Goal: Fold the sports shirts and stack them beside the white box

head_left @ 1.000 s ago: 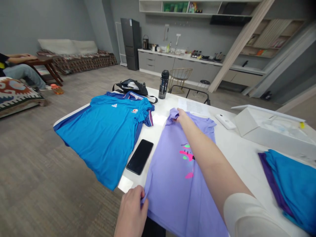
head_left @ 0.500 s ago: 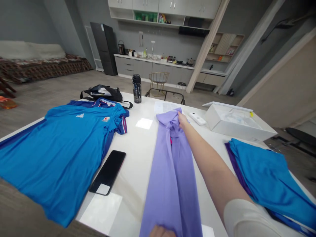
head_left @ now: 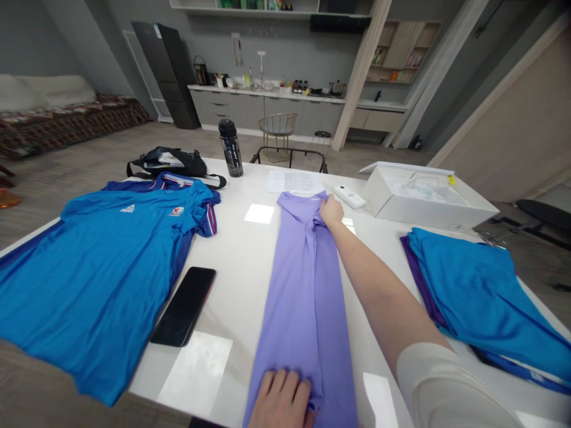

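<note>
A lilac T-shirt point(head_left: 303, 285) lies folded lengthwise in a long strip on the white table point(head_left: 241, 261). My right hand point(head_left: 331, 210) reaches across to the strip's far end and pinches the fabric near the collar. My left hand point(head_left: 280, 401) rests on the near hem at the table's front edge, fingers curled onto the cloth. A bright blue sports shirt point(head_left: 98, 267) is spread flat to the left. A black phone point(head_left: 184, 305) lies between the two shirts.
Folded blue and purple garments point(head_left: 473, 297) are stacked at the right. An open white box point(head_left: 423, 196), a white remote point(head_left: 350, 197), a sheet of paper point(head_left: 295, 181), a dark bottle point(head_left: 231, 148) and a black bag point(head_left: 172, 162) sit along the far side. A chair point(head_left: 278, 128) stands beyond.
The lilac shirt went from spread open to folded in a narrow strip. My left hand moved right with the hem; my right hand carried the sleeve across and now holds the far end flat.
</note>
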Demonstrator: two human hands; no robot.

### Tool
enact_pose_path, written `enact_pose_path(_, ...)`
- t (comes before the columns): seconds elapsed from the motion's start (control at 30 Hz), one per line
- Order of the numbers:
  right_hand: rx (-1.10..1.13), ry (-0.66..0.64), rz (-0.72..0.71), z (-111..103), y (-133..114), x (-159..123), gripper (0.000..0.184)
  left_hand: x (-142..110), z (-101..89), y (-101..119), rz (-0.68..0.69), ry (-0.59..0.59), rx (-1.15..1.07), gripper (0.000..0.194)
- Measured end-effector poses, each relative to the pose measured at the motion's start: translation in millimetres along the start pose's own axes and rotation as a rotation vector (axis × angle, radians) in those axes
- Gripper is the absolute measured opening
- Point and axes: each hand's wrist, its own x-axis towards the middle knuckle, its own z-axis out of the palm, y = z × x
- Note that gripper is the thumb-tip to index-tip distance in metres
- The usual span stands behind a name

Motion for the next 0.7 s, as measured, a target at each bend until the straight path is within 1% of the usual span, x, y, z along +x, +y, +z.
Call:
enact_pose_path(0.07,0.007,0.014,-0.03,-2.4,5.8,-4.3,0.016,-1.4,-5.3,3.4,-0.004,-0.044,-0.076,0.016)
enact_pose_path(0.1,0.009,0.003,-0.022,-3.1,8.8,-6.8,0.018,-1.6,-9.6,6.2,-0.013,-0.052,-0.113,0.019)
enact_pose_path(0.23,-0.035,-0.061,0.045,-6.1,16.5,-19.4,0.038,0.9,-29.2,18.0,-0.027,-0.068,-0.18,0.026)
enact_pose_path(0.3,-0.053,-0.079,0.013,-9.7,17.3,-26.5,0.044,1.6,-34.6,21.4,-0.014,-0.109,-0.165,0.026)
enact_pose_path(0.37,-0.047,-0.064,-0.051,-15.2,17.9,-32.6,0.048,0.4,-34.9,22.5,0.002,-0.143,-0.13,0.026)
enact_pose_path(0.43,-0.063,-0.017,-0.1,-21.4,19.8,-36.3,0.047,-2.4,-31.9,21.9,0.021,-0.155,-0.087,0.028)
enact_pose_path(0.5,-0.102,0.013,-0.095,-26.9,23.6,-37.0,0.044,-5.6,-28.6,21.2,0.043,-0.161,-0.055,0.033)
enact_pose_path(0.57,-0.112,-0.005,-0.038,-30.5,28.1,-35.3,0.038,-8.0,-27.8,22.0,0.047,-0.162,-0.032,0.033)
enact_pose_path(0.63,-0.074,-0.045,0.006,-31.7,31.6,-32.5,0.036,-8.5,-31.6,24.4,0.019,-0.162,-0.028,0.025)
enact_pose_path(0.67,-0.046,-0.064,0.005,-31.5,32.6,-31.2,0.037,-7.4,-35.5,25.6,0.001,-0.157,-0.042,0.021)
enact_pose_path(0.7,-0.018,-0.077,-0.013,-30.8,32.9,-30.0,0.041,-5.0,-40.6,26.2,-0.017,-0.157,-0.068,0.023)
